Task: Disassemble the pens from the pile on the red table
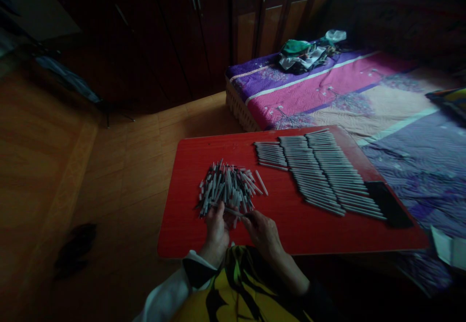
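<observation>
A slim grey pen (233,211) lies across between my two hands above the red table (189,234). My left hand (216,232) closes on its left end, thumb on top. At its other end, the fingers of my right hand (264,233) are pinched together around the pen. Just beyond my hands is a loose heap of pen parts (227,186), white, grey and dark tubes pointing various ways. One pale tube (261,182) rests apart at the heap's right side. Farther right, finished-looking pens (331,171) lie side by side in three slanting columns.
A flat black item (389,204) sits at the table's right, beside the pen columns. Behind and to the right is a bed (349,93) with a patterned cover and a bundle of clothes (302,55). Dark wardrobes (174,35) line the back; a dark object (76,249) lies on the tiled floor.
</observation>
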`<state>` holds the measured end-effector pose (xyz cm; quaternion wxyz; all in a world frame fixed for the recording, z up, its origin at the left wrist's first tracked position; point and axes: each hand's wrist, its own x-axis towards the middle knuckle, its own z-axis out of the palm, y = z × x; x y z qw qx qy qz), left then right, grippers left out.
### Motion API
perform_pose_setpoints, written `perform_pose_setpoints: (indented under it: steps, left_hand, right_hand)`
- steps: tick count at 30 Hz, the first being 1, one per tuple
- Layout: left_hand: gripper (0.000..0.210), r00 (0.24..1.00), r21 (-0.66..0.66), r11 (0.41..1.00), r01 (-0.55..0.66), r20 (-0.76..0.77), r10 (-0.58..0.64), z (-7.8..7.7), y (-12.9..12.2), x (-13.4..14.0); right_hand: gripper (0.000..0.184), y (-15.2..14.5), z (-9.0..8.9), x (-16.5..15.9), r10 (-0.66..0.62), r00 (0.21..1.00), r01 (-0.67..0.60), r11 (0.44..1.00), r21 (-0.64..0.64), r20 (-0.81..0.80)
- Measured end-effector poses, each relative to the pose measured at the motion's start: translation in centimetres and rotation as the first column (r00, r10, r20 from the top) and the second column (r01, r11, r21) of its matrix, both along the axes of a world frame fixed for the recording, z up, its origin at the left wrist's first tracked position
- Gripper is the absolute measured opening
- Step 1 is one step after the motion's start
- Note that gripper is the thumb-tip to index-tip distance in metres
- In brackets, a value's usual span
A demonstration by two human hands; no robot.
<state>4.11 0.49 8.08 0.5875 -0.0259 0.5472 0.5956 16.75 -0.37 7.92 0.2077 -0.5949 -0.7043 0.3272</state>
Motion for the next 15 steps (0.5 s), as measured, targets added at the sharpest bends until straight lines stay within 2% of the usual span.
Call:
perform_pose_setpoints:
  steps: [3, 7, 12, 15]
  left_hand:
    - [0.013, 1.0, -0.005, 1.0, -0.003, 0.003, 0.003, -0.19, -0.2, -0.09]
    - [0.006, 1.0, -0.046, 0.999, -0.006, 0.009, 0.006, -0.27, -0.36, -0.16]
    - [0.003, 1.0, -0.028, 1.0, -0.009, -0.001, 0.009, -0.25, -0.32, -0.3]
    - [0.005, 1.0, -0.053, 0.998, -0.013, -0.006, 0.012, -0.43, -0.33, -0.35]
  right_hand:
    - [0.026, -0.11, -0.28, -0.09, 0.006, 1.0, -0.005, 1.0, -0.016, 0.018]
    - [0.039, -0.27, -0.61, -0.18, 0.037, 0.996, -0.034, 0.999, -0.035, 0.08]
    - [0.027, -0.34, -0.51, -0.22, 0.031, 0.998, -0.026, 0.995, -0.093, 0.052]
    - [0.031, -0.38, -0.7, -0.24, 0.05, 0.993, -0.042, 0.996, -0.074, 0.103]
